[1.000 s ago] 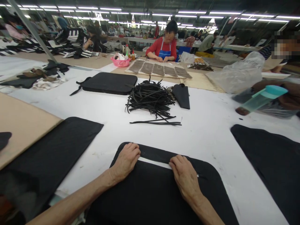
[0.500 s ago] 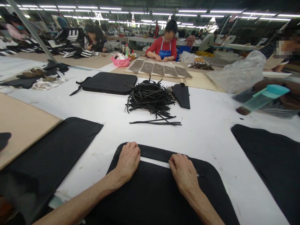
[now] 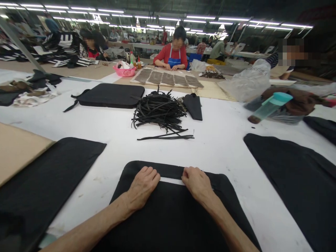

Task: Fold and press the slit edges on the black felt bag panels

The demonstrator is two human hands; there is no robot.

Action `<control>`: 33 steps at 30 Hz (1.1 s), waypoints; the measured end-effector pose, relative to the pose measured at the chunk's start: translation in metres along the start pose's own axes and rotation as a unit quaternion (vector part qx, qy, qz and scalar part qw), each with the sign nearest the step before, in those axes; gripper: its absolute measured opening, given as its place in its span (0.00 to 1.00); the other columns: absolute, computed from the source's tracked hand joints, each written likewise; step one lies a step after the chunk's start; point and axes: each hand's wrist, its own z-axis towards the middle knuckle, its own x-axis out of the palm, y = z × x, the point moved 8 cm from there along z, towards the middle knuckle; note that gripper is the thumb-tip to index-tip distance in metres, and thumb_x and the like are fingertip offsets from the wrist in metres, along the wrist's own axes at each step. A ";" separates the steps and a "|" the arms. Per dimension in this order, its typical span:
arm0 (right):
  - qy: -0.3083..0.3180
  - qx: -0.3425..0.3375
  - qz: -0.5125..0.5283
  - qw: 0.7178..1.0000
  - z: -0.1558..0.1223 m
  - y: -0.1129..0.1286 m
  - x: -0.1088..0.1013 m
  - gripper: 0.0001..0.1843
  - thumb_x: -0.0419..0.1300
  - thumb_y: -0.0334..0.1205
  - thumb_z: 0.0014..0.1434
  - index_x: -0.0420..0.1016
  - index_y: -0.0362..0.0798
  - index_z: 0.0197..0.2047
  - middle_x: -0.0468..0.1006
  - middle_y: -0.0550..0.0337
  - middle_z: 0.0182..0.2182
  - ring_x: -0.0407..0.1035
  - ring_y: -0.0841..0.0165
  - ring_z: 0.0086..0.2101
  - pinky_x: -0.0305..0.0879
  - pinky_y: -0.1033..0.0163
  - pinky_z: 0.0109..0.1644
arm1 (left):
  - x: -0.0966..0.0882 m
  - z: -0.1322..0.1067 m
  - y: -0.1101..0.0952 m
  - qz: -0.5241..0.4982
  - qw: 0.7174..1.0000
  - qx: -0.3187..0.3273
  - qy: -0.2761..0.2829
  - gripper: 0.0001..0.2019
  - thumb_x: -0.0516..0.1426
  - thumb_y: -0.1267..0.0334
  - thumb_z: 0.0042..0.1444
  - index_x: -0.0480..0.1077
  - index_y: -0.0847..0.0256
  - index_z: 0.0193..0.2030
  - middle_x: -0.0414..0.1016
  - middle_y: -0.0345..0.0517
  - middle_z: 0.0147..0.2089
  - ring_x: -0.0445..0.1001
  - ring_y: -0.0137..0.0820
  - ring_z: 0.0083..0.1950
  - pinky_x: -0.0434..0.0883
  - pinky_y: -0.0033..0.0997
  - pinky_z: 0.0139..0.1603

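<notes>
A large black fabric panel (image 3: 168, 213) with rounded far corners lies in front of me. Along its far side a black edge band (image 3: 170, 171) is parted from the main panel by a narrow white gap. My left hand (image 3: 145, 183) is closed on the band at the left end of this gap, fingers curled under. At the gap's other end, my right hand (image 3: 198, 182) grips the same band with bent fingers, their tips hidden. Beyond the panel lie a few loose black strips (image 3: 168, 137) and a tangled heap of black strips (image 3: 159, 110).
Black fabric pieces lie to the left (image 3: 60, 168) and right (image 3: 283, 175). Farther back are a black padded panel (image 3: 112, 95), a small black piece (image 3: 194, 106) and a turquoise-lidded bottle (image 3: 270, 106). Across the table a person in red (image 3: 172, 57) works beside a pink basket (image 3: 124, 71).
My view has turned to the right, so the table's things sit farther left. My hands are closer together along the band, both still gripping it.
</notes>
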 end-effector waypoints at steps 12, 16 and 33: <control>0.026 0.020 0.009 0.999 0.006 -0.002 -0.001 0.14 0.48 0.32 0.52 0.76 0.49 0.30 0.78 0.53 0.32 0.71 0.60 0.36 0.56 0.61 0.33 | 0.002 -0.005 -0.028 0.159 0.986 0.044 0.011 0.20 0.47 0.77 0.52 0.63 0.75 0.52 0.71 0.54 0.36 0.67 0.38 0.38 0.63 0.41 0.42; 0.026 0.021 0.014 0.999 0.005 -0.001 -0.003 0.14 0.48 0.31 0.52 0.76 0.48 0.31 0.78 0.52 0.32 0.71 0.61 0.37 0.57 0.62 0.35 | 0.010 0.000 -0.033 0.181 0.983 0.025 0.030 0.23 0.48 0.75 0.51 0.62 0.70 0.56 0.72 0.54 0.37 0.69 0.40 0.41 0.62 0.43 0.46; 0.027 0.021 0.046 0.998 0.003 -0.008 0.000 0.14 0.48 0.34 0.54 0.75 0.49 0.31 0.78 0.55 0.32 0.71 0.64 0.37 0.56 0.64 0.34 | 0.005 -0.001 -0.023 0.120 0.990 0.045 0.060 0.25 0.46 0.73 0.55 0.56 0.61 0.61 0.70 0.51 0.42 0.66 0.39 0.44 0.62 0.41 0.44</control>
